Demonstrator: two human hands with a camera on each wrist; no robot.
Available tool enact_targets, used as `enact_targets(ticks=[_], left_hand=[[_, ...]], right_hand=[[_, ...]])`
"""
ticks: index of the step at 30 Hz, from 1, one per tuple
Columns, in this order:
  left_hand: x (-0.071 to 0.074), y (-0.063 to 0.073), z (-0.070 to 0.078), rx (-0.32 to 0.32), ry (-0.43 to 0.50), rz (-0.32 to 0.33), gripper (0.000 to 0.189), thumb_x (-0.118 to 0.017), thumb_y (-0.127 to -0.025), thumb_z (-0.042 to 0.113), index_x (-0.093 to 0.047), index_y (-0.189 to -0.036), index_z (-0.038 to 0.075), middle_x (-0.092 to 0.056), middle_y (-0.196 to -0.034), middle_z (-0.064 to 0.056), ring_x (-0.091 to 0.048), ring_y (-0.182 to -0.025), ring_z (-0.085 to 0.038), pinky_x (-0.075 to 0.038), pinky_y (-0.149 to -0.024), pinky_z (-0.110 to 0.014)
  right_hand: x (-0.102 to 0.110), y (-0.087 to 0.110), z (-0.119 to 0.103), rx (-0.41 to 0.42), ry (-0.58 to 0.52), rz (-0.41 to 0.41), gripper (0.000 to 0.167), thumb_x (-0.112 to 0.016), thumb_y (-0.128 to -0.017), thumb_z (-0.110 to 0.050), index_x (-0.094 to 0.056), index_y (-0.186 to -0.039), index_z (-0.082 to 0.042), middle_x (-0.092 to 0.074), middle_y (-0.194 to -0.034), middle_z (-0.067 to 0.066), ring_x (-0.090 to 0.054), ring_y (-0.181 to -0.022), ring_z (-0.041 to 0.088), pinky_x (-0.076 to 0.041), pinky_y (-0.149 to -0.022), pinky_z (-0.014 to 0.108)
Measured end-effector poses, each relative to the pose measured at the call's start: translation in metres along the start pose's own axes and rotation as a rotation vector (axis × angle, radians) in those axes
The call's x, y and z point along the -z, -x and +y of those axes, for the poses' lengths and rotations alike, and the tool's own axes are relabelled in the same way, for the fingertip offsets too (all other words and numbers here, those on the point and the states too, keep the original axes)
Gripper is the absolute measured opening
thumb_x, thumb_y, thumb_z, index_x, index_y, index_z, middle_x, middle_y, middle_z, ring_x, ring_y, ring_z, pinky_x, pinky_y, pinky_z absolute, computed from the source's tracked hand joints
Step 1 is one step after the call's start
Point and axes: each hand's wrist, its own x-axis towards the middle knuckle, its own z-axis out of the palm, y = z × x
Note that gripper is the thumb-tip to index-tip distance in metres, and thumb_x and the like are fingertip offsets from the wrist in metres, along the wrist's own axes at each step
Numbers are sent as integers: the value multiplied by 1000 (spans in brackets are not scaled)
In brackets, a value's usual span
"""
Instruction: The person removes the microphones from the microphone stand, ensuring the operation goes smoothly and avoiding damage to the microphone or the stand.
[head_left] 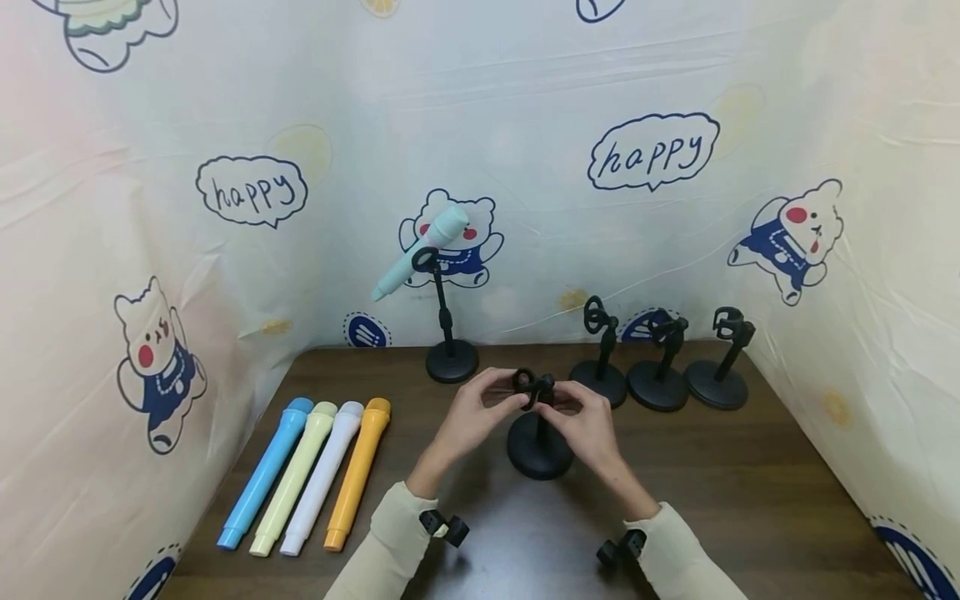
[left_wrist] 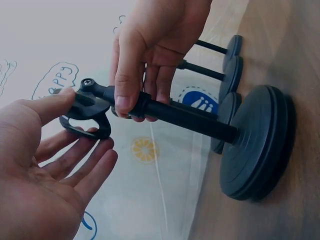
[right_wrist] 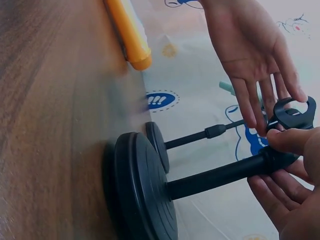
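Note:
A black microphone stand (head_left: pixel 540 457) with a round base stands on the table in front of me. My left hand (head_left: pixel 477 408) pinches the clip (left_wrist: pixel 95 112) at its top between thumb and fingers. The right hand (head_left: pixel 589 423) grips the pole (left_wrist: pixel 192 120) just below the clip joint, thumb on one side and fingers on the other. In the right wrist view the clip's open ring (right_wrist: pixel 311 111) shows above the right thumb, and the round base (right_wrist: pixel 145 190) rests on the tabletop.
Blue (head_left: pixel 266 472), pale yellow (head_left: pixel 294 477), white (head_left: pixel 322 477) and orange (head_left: pixel 358 473) toy microphones lie side by side at left. Behind, a taller stand (head_left: pixel 452 360) holds a mint microphone (head_left: pixel 422 252). Black stands (head_left: pixel 658 385) line the back right, before a printed curtain (head_left: pixel 480 108).

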Motion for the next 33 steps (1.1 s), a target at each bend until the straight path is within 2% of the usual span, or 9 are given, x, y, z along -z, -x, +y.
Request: enact_targets(ticks=[5, 11, 18, 22, 28, 33], left_hand=[[7, -2, 2, 4, -21, 23, 32, -74, -102, 32, -73, -131, 19, -72, -125, 1, -70, -118, -16, -58, -106, -44], [21, -7, 6, -7, -66, 90, 18, -72, -104, 27, -76, -117, 15, -76, -115, -4, -71, -106, -18, -60, -99, -44], [43, -18, 9, 20, -81, 150, 24, -68, -106, 33, -76, -115, 12, -76, -106, -5, -69, -99, -22, -58, -91, -29], [57, -25, 12, 20, -91, 176, 23, -67, -107, 32, -75, -115, 12, -76, -105, -7, -70, -98, -25, -58, -87, -23], [75, -31, 15, 30, -95, 204, 25, -65, -108, 34, -74, -117, 13, -74, -108, -8, -68, -102, -22, -58, -94, -30], [94, -39, 19, 5, -110, 238, 28, -65, -108, 35, -74, -118, 10, -74, -108, -11, -68, -102, -24, -58, -93, -33]], right_hand=[[7, 0, 0, -5, 4, 12, 25, -90, -85, -6, -81, -109, -8, -79, -100, 10, -78, -90, 25, -65, -80, 27], [19, 0, -1, -18, 25, 40, 25, -90, -84, -4, -81, -107, -6, -79, -99, 11, -77, -88, 21, -63, -79, 20], [38, 1, 1, 5, 83, 72, 23, -89, -86, -6, -82, -107, -8, -80, -97, 10, -76, -82, 10, -60, -76, 13], [51, 2, 5, -16, 101, 87, 21, -87, -88, -7, -82, -108, -8, -80, -99, 12, -73, -82, 2, -57, -75, 9], [73, 1, 9, -60, 148, 99, 21, -85, -89, -5, -81, -109, -4, -79, -98, 16, -69, -81, -7, -57, -73, 9], [89, -1, 11, -62, 177, 126, 21, -84, -89, -4, -80, -110, -1, -78, -98, 20, -68, -79, -10, -56, -72, 8]])
